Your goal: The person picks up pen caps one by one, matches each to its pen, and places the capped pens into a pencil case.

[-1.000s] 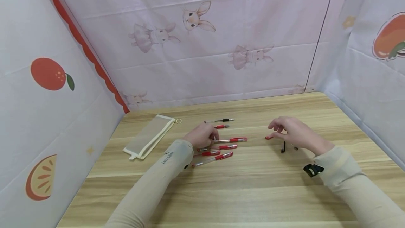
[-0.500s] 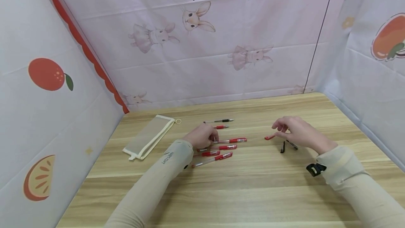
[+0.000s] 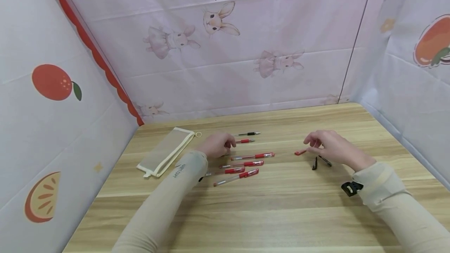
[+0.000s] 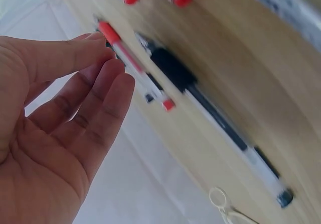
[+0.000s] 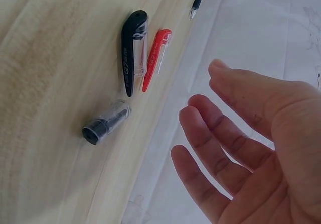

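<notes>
The left hand [image 3: 215, 145] bends its fingers loosely, thumb tip close to the fingertips, with nothing visibly held between them. It is just beside the uncapped red gel pen [image 3: 245, 141]; whether it touches that pen, I cannot tell. Beyond the red pen lies an uncapped black gel pen [image 3: 249, 133]. The left wrist view shows another uncapped black gel pen [image 4: 216, 114] on the nearer side of the red pen; in the head view the left hand covers most of it.

Toward the person, 4 capped red gel pens [image 3: 253, 156] lie roughly side by side on the wood-grain table [image 3: 274, 210], their caps to the right.

The right hand [image 3: 332, 147] is relaxed and grasps nothing, its thumb apart from the fingers, near 3 loose pen caps. The red cap [image 3: 300, 152] is just beside the thumb in the head view. The black cap [image 3: 314, 163] lies nearer the person, and the clear-and-black cap [image 3: 325, 161] lies at an angle to its right, the ends of these 2 close together.

To the left of the left hand lies a translucent zippered pouch [image 3: 165, 151] with cream edging and a ring pull [image 3: 198, 134]. Both sleeves are beige. Behind the table hangs pale fabric [image 3: 232, 89] printed with rabbits.
</notes>
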Demonstrator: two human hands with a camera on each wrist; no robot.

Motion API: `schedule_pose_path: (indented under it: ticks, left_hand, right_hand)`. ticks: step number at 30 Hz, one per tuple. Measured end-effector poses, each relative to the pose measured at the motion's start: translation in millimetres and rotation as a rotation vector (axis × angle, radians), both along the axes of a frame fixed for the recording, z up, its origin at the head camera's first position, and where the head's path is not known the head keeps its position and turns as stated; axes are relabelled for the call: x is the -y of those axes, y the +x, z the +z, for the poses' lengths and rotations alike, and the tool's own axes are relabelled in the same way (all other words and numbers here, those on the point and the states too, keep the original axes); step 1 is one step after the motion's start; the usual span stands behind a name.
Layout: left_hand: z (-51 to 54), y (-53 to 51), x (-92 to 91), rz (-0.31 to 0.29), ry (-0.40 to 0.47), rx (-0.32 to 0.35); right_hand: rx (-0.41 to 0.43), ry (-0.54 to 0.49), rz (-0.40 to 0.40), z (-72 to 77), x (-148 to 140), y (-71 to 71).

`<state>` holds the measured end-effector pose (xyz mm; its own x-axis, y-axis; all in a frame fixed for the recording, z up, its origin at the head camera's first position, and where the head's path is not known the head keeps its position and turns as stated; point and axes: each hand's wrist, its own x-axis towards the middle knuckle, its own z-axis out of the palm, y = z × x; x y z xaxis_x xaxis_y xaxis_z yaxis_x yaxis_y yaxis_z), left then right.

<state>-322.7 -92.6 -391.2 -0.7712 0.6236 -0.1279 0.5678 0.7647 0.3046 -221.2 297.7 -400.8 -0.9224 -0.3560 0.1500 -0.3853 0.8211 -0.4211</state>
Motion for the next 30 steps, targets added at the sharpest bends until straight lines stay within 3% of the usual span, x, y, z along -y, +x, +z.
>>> schedule_pose_path:
  ticks: [8, 18, 25, 30]
  left_hand:
    - [2.4, -11.2, 13.1, 0.057, 0.004, -0.038]
    - [-0.5, -20.1, 15.4, 0.114, -0.048, -0.058]
    - [-1.1, -22.3, 11.4, 0.125, -0.103, -0.053]
    - [-8.9, -27.5, 10.9, 0.120, -0.124, -0.075]
  right_hand:
    - [0.052, 0.000, -0.018, -2.5, -2.3, -2.0]
    - [0.086, 0.008, -0.001, -5.0, -3.0, -3.8]
    - [0.096, 0.015, 0.007, -6.1, 0.3, -3.3]
    - [0.108, 0.016, 0.014, -8.5, 4.4, -5.0]
